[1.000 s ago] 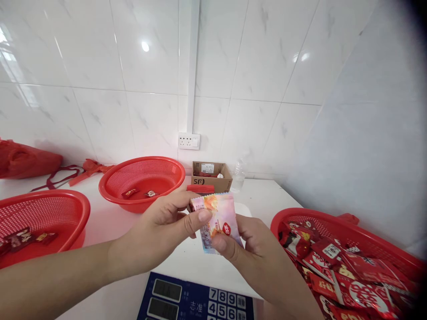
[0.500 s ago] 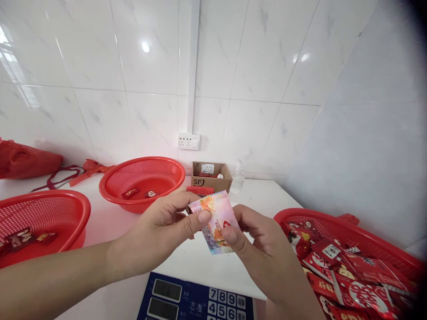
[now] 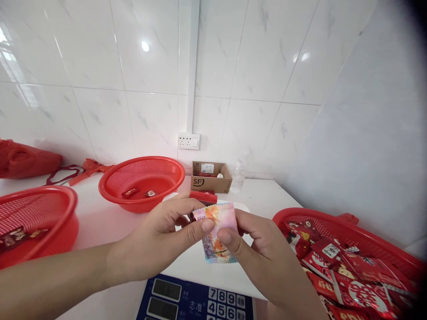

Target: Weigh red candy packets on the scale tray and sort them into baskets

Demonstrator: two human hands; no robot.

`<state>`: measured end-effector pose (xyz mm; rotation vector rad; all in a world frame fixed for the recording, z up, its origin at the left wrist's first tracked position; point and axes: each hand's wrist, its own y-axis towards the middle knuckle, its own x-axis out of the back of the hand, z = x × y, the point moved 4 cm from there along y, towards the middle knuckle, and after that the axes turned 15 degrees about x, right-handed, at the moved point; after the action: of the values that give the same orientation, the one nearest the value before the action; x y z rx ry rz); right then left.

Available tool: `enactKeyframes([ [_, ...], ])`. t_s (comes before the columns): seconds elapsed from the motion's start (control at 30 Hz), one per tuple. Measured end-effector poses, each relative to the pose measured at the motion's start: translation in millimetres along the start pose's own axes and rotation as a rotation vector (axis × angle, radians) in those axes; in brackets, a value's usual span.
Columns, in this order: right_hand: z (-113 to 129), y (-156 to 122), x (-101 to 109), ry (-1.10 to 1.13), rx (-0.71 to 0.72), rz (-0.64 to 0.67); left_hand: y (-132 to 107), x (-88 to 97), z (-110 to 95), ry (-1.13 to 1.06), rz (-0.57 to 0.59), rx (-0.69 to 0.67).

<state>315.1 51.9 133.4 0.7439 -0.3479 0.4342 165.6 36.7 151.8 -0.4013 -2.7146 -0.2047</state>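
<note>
Between my two hands is a small pink snack packet (image 3: 226, 218) with zigzag ends and an orange picture, held above the scale. My left hand (image 3: 156, 242) pinches its left side, thumb on the front. My right hand (image 3: 263, 253) grips the right side, thumb pressed near the middle. A red-topped dark packet (image 3: 203, 197) shows behind the pink one, by my left fingers; whether those fingers hold it too, I cannot tell. Beneath my hands sits the blue weighing scale (image 3: 196, 293) with its displays and number keys.
A red basket (image 3: 333, 218) full of red snack packets stands at right. Two more red baskets, one at back (image 3: 143, 162) and one at left (image 3: 68, 209), hold a few packets. A cardboard box (image 3: 213, 184) and clear bottle (image 3: 238, 175) stand near the wall.
The pink packet has dropped slightly and turned more upright in my hands. More of the red-topped packet shows behind it. The left basket has shifted left.
</note>
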Motion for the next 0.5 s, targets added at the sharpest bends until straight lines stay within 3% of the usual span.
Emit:
enactKeyframes([
  [0.27,8.1,1.6,3.2,-0.047,0.113,-0.063,2.3,-0.5,0.8,-0.036,0.083,0.051],
  [0.5,9.5,0.8,4.0,-0.132,0.211,-0.13,3.7,-6.3,0.9,-0.036,0.164,0.016],
])
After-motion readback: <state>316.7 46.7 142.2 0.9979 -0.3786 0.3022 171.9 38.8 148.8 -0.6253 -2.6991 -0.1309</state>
